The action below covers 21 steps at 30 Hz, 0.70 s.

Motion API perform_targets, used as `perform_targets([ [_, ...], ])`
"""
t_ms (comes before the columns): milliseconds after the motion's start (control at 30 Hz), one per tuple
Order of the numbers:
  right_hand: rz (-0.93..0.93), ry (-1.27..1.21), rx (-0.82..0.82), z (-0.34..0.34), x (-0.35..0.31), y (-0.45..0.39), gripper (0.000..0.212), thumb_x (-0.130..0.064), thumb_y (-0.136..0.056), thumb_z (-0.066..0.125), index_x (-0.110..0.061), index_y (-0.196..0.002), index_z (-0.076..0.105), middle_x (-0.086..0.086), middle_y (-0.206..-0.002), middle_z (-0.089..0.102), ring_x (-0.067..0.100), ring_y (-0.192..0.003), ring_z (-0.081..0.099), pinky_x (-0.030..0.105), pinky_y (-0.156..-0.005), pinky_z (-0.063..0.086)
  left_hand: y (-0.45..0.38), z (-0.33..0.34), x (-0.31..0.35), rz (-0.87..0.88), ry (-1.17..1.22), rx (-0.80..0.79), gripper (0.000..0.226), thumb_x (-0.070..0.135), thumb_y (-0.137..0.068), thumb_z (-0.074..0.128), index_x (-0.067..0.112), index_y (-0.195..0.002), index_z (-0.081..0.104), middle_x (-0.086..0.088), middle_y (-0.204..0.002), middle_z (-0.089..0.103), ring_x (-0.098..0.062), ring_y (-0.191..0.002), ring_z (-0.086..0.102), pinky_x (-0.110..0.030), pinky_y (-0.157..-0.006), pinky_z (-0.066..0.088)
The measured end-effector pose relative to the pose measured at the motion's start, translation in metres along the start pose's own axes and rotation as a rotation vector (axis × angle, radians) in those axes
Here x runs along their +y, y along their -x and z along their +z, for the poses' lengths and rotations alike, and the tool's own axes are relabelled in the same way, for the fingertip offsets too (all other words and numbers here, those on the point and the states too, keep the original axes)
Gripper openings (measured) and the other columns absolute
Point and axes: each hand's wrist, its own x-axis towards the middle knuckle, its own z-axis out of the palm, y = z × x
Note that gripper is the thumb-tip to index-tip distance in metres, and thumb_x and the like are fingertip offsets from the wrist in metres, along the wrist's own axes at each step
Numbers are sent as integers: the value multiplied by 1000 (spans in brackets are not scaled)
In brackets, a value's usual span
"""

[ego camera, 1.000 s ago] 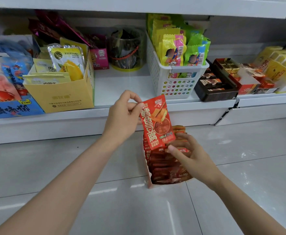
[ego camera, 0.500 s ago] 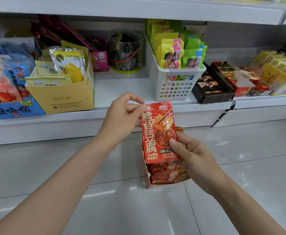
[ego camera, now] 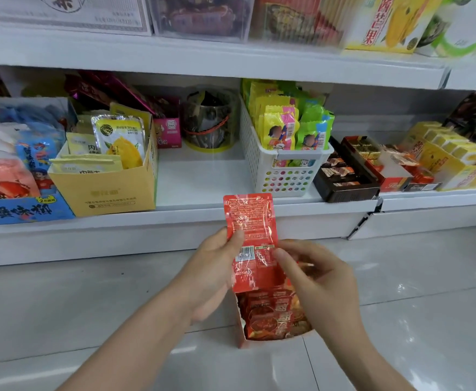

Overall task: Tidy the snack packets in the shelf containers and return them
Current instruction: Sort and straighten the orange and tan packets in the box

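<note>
Both hands, L [ego camera: 217, 266] & R [ego camera: 315, 280], pinch red packet [ego camera: 249, 238], now flipped back-side out; needs re-facing before entering box [ego camera: 241, 331].

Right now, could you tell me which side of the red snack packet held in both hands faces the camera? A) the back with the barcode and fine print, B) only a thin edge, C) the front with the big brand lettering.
A: the red snack packet, pinched between the left hand and the right hand above the open red box, shows a barcode and small print.
</note>
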Motion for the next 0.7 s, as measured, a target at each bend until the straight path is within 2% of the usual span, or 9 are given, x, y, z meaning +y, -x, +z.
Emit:
perform_targets([
  [33,61,-23,16,-5,-4,-5,20,-41,-77,79,-37,-96,77,-15,-88,74,6,-84,71,32,-74,61,0,-1,2,12,-39,2,31,32,-103,45,17,-124,61,-5,-112,75,-21,-105,71,-44,-93,56],
  [100,157,-111,-68,-12,-8,-12,37,-50,-71,73,-37,-106,74,-15,-88,76,7,-83,73,27,-68,61,-1,-2,6,41,-83,4,31,33,-101,48,17,-123,63,-5,-113,74,-22,-106,71,-47,-96,54],
  [200,194,-267,-168,-10,-16,-15,26,-42,-78,70,-36,-103,76,-8,-93,78,15,-86,75,28,-68,62,-3,2,12,85,-98,-3,32,33,-98,52,16,-123,64,-6,-113,74,-23,-105,71,-46,-95,55],
  [367,264,-371,-83,-5,-20,-22,17,-24,-88,70,-24,-103,77,1,-94,78,21,-88,76,38,-73,62,-6,4,17,148,-108,45,28,32,-99,52,18,-119,67,-3,-109,75,-19,-102,72,-39,-87,58],
  [500,238,-374,4,-8,-23,-26,16,-25,-87,71,-24,-101,76,-3,-89,78,18,-81,76,28,-59,61,-7,2,19,211,-121,75,25,18,-102,50,22,-122,64,1,-115,74,-14,-106,70,-27,-81,60],
  [567,178,-342,37,-9,-22,-26,14,-23,-89,70,-27,-100,76,-5,-87,78,16,-79,76,22,-57,59,-6,-1,18,259,-179,63,31,25,-96,58,29,-127,61,9,-123,70,-8,-113,66,-24,-86,57],
  [633,86,-262,29,-6,-24,-24,17,-21,-92,67,-35,-98,76,-11,-88,78,10,-82,75,19,-63,58,-5,0,16,277,-222,-37,45,41,-89,62,33,-132,58,16,-129,65,-1,-120,60,-24,-94,51],
  [700,6,-187,-11,-1,-25,-19,23,-19,-94,65,-38,-102,76,-16,-92,77,5,-87,74,16,-70,57,-4,7,14,235,-196,-130,55,53,-85,64,34,-136,56,16,-131,64,0,-123,58,-30,-103,45],
])
